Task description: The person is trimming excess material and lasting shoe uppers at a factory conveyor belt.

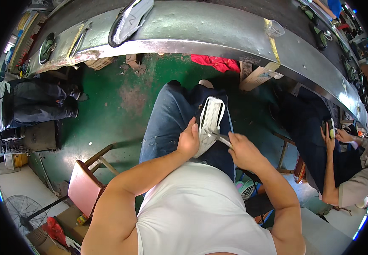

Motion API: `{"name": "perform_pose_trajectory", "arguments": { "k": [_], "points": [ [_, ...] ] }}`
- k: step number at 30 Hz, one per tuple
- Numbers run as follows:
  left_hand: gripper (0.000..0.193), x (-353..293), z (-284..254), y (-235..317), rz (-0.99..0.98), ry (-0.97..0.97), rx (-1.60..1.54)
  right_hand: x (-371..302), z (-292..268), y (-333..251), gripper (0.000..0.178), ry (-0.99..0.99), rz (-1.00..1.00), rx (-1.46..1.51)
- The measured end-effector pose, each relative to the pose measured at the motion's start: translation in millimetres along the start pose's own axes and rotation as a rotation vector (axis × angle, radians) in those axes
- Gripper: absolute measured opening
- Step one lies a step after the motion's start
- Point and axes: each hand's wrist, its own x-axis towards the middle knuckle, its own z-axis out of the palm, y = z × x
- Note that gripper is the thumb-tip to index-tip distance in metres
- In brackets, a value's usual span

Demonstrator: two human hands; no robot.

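1. Shoe (210, 123): white sneaker w/ dark trim, resting on the person's lap over blue jeans (167, 123), sole side turned toward the camera, toe pointing away from the body.
2. Left hand (188, 141): fingers wrapped around the shoe's left edge, clamped on it; thumb on top.
3. Right hand (242, 149): fingers closed around a thin metal tool (219, 137), its tip touching the sole approx. mid-length.
4. Risk (judgement): tool tip points toward the left hand, which sits just beside the contact point; a slip across the smooth sole could drive it into the thumb or fingers. Shoe is braced only by knee and one-hand grip, so it could twist or slide off the lap.
5. Worktop (201, 29): long curved grey metal line beyond the knees, w/ yellow tape strips; another shoe (129, 19) lies on it, sole up, well apart from the hands.
6. Containers: clear plastic cup (274, 29) on the worktop near a tape strip; contents cannot be told, appears empty. Wicker basket (99, 63) under the worktop edge, contents hidden.
7. Surroundings: green floor (107, 110); red cloth (216, 63) below the worktop; red stool (84, 187) at left; floor fan (25, 211) lower left.
8. Co-worker (349, 170): seated at right, hands near own lap holding a small item; separate from the person's hands.
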Motion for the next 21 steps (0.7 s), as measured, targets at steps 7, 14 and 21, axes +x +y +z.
{"name": "perform_pose_trajectory", "arguments": {
  "k": [7, 14, 21],
  "points": [
    [0.05, -4.2, 4.8, 6.6, 0.228, -0.011, 0.152, 35.9, -22.1, -24.1, 0.036, -0.105, 0.063, -0.414],
    [0.051, 4.8, -0.5, 0.3, 0.251, -0.033, 0.138, 51.6, 15.9, 39.0, 0.012, 0.026, -0.039, -0.09],
    [0.053, 6.5, -4.8, 0.0, 0.284, -0.082, 0.159, 46.8, -7.1, 28.1, 0.011, -0.036, -0.05, -0.245]
  ]
}}
